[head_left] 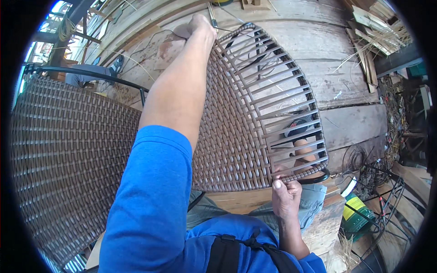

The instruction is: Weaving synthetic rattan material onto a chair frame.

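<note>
A brown wicker chair lies across my lap; one woven panel [227, 136] is in front of me. Close weave covers its left part, while spaced bare strips [282, 95] span to its curved, wrapped rim. My left hand [198, 28] reaches over to the panel's far edge, its fingers curled; what they hold is hidden. At the near edge, where the weave meets the bare strips, my right hand [286, 195] is closed on the wicker, thumb on top. Some of its fingers show through the gap beneath.
Another wide woven part [82, 154] of the chair fills the left side, with a dark tube frame [86, 70]. A green and yellow bucket [357, 214] and black coiled wire [357, 157] sit at the right. Wood scraps [371, 36] are piled at the far right on the plank floor [337, 82].
</note>
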Available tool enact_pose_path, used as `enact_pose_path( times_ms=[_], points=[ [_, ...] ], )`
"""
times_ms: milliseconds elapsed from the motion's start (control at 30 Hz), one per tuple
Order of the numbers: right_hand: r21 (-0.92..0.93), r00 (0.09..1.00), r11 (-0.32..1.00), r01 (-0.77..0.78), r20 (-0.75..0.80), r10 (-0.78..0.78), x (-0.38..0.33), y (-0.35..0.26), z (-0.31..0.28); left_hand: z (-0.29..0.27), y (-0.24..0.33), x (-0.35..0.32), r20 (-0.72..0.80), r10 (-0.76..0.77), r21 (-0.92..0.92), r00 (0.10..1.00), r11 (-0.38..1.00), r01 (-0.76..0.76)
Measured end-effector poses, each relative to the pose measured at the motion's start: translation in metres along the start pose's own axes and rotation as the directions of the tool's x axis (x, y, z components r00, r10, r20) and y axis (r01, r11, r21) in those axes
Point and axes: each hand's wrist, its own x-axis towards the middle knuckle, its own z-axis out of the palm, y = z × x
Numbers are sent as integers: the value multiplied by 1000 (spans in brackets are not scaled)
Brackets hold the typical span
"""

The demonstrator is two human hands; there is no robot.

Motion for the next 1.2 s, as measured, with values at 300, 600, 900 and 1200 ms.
enact_pose_path(
  times_ms=[300, 600, 900, 1200],
  points=[
    [-9, 988, 997, 75, -137, -76, 0, -7, 21, 20, -3, 45, -2, 51, 130, 999, 990, -51],
    [14, 998, 999, -47, -49, 47, 3, -16, 13, -15, 75, -188, 914, -390, -205, 112, -682, -702],
    [111, 995, 991, -75, -52, 81, 2, -5, 16, -145, 32, -255, 625, -531, -568, -571, 191, -800],
    [174, 994, 984, -41, -91, 57, 0, -8, 21, -140, 22, -254, 594, -568, -611, -570, 142, -779]
  ],
)
